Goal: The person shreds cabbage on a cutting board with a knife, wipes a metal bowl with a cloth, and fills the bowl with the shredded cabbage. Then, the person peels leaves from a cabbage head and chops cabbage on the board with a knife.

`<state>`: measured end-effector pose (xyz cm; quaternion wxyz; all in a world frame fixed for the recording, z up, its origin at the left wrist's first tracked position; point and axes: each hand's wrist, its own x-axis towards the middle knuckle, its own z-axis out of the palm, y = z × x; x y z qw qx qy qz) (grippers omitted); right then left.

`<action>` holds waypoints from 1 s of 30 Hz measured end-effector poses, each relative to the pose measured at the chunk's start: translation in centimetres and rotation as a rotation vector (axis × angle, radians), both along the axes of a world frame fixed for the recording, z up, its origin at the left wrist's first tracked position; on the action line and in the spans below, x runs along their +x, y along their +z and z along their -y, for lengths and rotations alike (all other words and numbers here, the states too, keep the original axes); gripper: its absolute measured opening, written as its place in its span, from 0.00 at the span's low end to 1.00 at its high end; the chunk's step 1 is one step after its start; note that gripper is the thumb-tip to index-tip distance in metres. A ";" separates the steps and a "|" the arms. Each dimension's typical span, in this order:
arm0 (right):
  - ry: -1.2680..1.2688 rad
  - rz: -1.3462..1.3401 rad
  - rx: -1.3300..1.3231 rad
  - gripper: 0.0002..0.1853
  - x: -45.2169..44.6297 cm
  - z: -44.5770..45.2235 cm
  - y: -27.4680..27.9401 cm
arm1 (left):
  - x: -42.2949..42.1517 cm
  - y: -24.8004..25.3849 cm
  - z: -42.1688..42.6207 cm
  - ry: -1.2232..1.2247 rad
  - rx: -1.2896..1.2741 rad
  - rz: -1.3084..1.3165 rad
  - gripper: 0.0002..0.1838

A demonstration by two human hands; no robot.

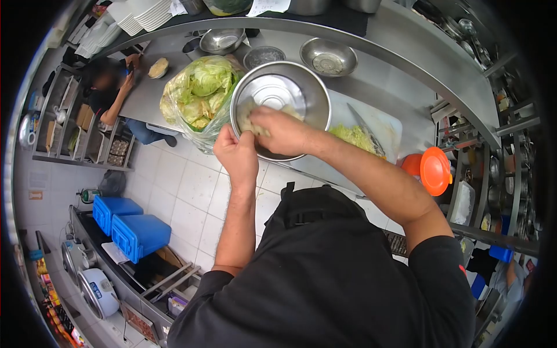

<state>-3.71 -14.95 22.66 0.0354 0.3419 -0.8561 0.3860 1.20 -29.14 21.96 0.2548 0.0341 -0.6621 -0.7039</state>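
A deep steel bowl (322,93) stands tilted near the edge of the counter in front of me. My left hand (237,155) is closed at its near left rim, fingers curled on the edge. Inside the bowl, my right hand (281,132) curls around pale chopped food (249,119); its fingertips are slightly blurred and partly hidden. Right of the bowl, shredded cabbage (354,136) lies on a white cutting board (390,126) with a knife (364,126) beside it. To the left sits a clear plastic bag (200,139) full of cabbage leaves (206,87).
Shallow metal bowls (329,57) stand behind, beneath a steel shelf (371,40). An orange lid (435,171) is at my right. A seated person (107,90) is at the counter's left end. Blue bins (141,236) rest behind me on the left.
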 end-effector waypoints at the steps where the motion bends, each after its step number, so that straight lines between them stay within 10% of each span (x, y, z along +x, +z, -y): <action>1: 0.054 0.090 0.161 0.18 0.2 -0.8 0.3 | 0.2 -0.3 0.5 0.052 -0.148 -0.018 0.16; 6: -0.085 0.173 0.911 0.14 1.0 -0.6 2.7 | 0.1 -1.4 1.4 0.091 -0.127 -0.036 0.17; 12: -0.535 -0.123 0.597 0.30 -1.7 0.0 1.5 | 0.6 -1.5 0.4 0.078 0.030 -0.018 0.17; 21: 0.119 0.309 0.020 0.40 -2.3 2.2 3.4 | 0.6 0.8 2.6 0.070 -0.249 -0.174 0.16; 30: -0.099 -0.007 1.254 0.16 -2.4 4.6 2.9 | -0.1 0.7 3.2 0.166 -0.425 -0.187 0.17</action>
